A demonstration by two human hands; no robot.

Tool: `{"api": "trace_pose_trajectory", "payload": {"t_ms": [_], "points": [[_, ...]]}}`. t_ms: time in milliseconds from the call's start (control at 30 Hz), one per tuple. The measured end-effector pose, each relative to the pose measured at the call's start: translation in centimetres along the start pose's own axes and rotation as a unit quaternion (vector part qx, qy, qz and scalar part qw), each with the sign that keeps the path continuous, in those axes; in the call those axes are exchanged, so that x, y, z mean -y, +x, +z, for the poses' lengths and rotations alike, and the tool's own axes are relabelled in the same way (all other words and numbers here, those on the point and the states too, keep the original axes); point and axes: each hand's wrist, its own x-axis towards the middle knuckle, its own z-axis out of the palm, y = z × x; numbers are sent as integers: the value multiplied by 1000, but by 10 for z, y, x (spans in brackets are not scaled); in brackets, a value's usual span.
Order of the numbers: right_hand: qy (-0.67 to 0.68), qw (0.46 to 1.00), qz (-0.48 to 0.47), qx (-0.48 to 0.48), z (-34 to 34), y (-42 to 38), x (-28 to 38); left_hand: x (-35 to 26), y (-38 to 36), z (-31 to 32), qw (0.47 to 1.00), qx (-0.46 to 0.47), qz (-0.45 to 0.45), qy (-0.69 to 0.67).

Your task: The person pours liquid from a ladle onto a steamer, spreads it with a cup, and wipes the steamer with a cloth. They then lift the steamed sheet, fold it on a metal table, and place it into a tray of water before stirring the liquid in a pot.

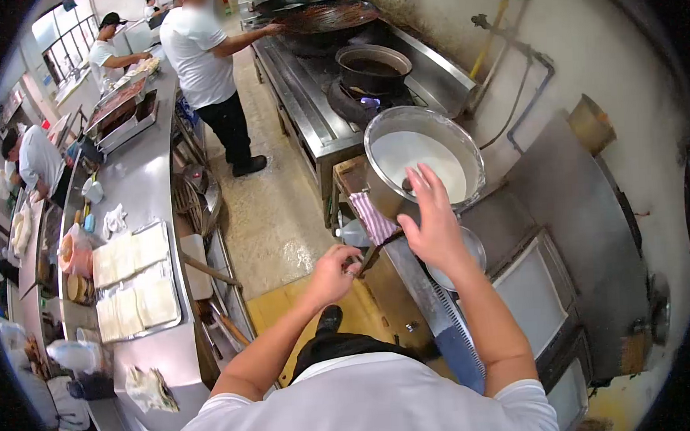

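At the far left a long steel worktop [140, 186] runs away from the camera, carrying a tray of pale flat sheets [136, 282], a crumpled cloth [151, 389] and, further off, metal pans of food [121, 110]. Two people in white shirts work beyond it, and a third person [204, 67] stands in the aisle reaching to a dark wok [325, 16] on the stove.

Nearer the middle, the person's left hand [333, 271] is curled, its fingers closed together on a thin dark handle [371, 254] that slants up toward the pot; what the handle belongs to cannot be told.

To the right of it, the right hand [431, 223] is raised with its fingers apart and nothing in its grip, just in front of the near rim of a large steel pot [386, 194]. The pot holds a white liquid [419, 160] and sits beside the stove, with a striped cloth [374, 218] hanging at its left side. Behind it a dark pot [373, 68] stands over a blue flame. Further right stands a steel cabinet [584, 228] against the stained wall.
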Motion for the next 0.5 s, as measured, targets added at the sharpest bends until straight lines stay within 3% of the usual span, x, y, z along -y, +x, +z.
{"api": "trace_pose_trajectory", "payload": {"t_ms": [200,300,367,433,500], "points": [[-129,973,-67,181,57,61,-44,6,38,-43,999,27,6,27],[-190,956,1,222,54,92,-73,14,51,-42,999,23,36,3],[-220,967,72,108,41,111,-115,11,56,-41,999,20,43,-14],[-236,946,212,69,3,130,-122,9,60,-41,998,19,55,-13],[-292,913,229,168,-31,128,-120,7,64,-41,998,36,43,-19]]}}
